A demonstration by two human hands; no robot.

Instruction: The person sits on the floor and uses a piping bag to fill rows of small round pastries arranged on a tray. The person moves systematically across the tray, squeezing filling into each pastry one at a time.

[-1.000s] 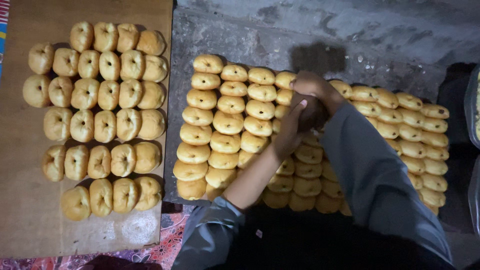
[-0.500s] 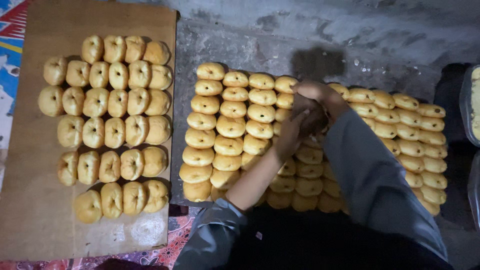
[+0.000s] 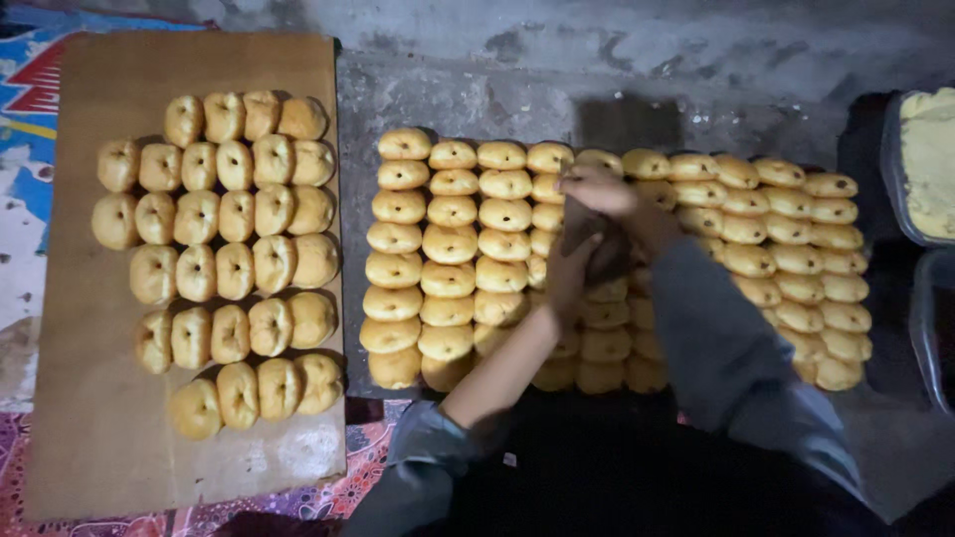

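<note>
My left hand and my right hand meet over the middle of a big batch of golden round dough pieces laid in rows on a dark surface. Between them they hold a small dark brown object; what it is cannot be made out. The left hand cups it from below and the right hand covers it from above. Both forearms in grey sleeves hide several dough pieces underneath. More rows of dough pieces continue to the right of the hands.
A wooden board on the left carries rows of dough pieces with dented centres. At the right edge stand a container of pale paste and another dark tray. A patterned mat lies under the board, and a grey concrete wall is behind.
Both hands stay together at the same spot over the middle rows, with only small finger shifts. The view has drifted, showing more of the mat at the left.
</note>
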